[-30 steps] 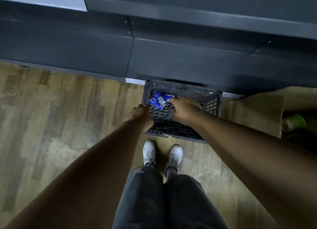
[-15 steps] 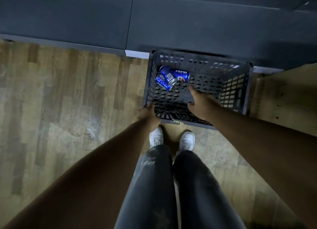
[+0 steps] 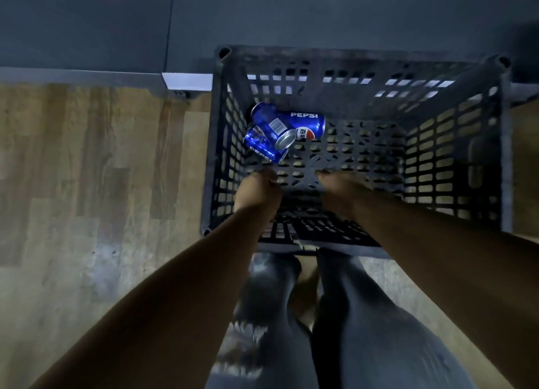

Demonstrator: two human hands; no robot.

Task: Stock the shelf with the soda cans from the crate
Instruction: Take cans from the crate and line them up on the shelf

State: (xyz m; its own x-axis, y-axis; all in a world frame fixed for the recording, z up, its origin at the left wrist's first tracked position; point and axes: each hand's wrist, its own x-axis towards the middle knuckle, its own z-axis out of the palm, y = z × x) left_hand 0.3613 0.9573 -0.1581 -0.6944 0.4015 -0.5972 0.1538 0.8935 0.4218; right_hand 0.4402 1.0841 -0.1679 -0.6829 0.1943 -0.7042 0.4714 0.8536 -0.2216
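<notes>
Item: three blue aluminium soda cans (image 3: 280,129), all lying on their sides and bunched together in the far-left corner of a dark grey perforated plastic crate (image 3: 506,155). The crate stands on a wood-plank floor (image 3: 87,184) against the foot of a dark shelf unit (image 3: 291,15). Position relative to hands: the nearest can (image 3: 261,148) lies just beyond the left hand (image 3: 256,193), its long axis slanting from far-left to near-right. The right hand (image 3: 342,191) is inside the crate too but well off to the right, so the left looks better placed to reach first. Fingers: the right hand's are extended forward, grasping nothing. The left hand's are bent under the knuckles (tips hidden, so loose or clenched cannot be told), with no can in them. Markings: "PEPSI" in white on the rearmost can (image 3: 309,121), which lies crosswise, and on the nearest can; a barcode panel on the middle can (image 3: 274,124).
</notes>
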